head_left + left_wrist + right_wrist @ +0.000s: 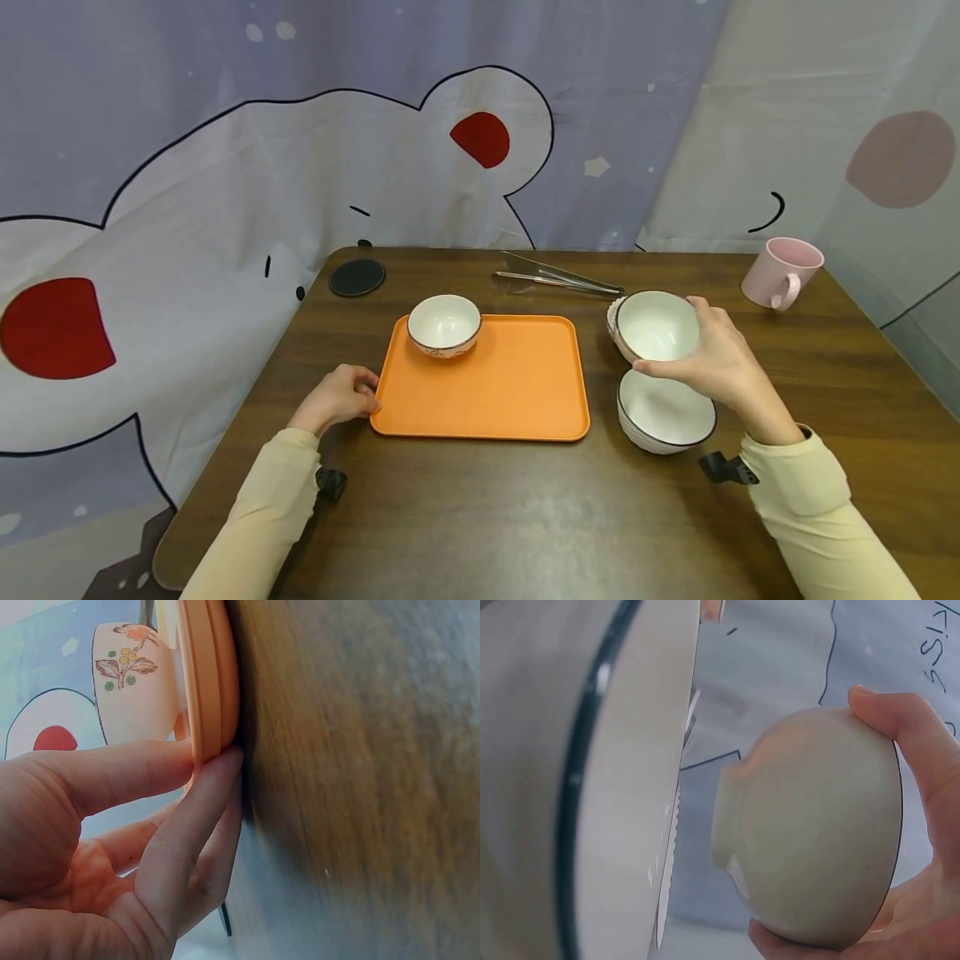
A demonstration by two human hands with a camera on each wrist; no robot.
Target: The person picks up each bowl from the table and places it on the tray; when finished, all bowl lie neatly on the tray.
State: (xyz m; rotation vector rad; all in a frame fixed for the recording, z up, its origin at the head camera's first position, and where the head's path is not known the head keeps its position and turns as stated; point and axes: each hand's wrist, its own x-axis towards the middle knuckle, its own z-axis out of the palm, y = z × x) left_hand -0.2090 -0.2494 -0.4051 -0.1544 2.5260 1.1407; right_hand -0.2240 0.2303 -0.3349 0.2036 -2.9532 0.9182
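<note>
White bowl point(657, 327), grasped across its rim by the right hand point(716, 367) above the table point(517, 525), off the right edge of the orange tray point(517, 383) whose near-left corner the left hand point(339, 400) pinches, could clip the textured bowl point(666, 410) if lowered early.

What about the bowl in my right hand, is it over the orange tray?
No, your right hand holds that bowl to the right of the tray.

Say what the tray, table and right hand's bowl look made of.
Tray: probably plastic, satin; evenly orange, with a moulded-looking rim. Table: wood or laminate, soft sheen; streaky grain. Bowl: likely ceramic, glossy glaze; bright glints near its foot.
</note>
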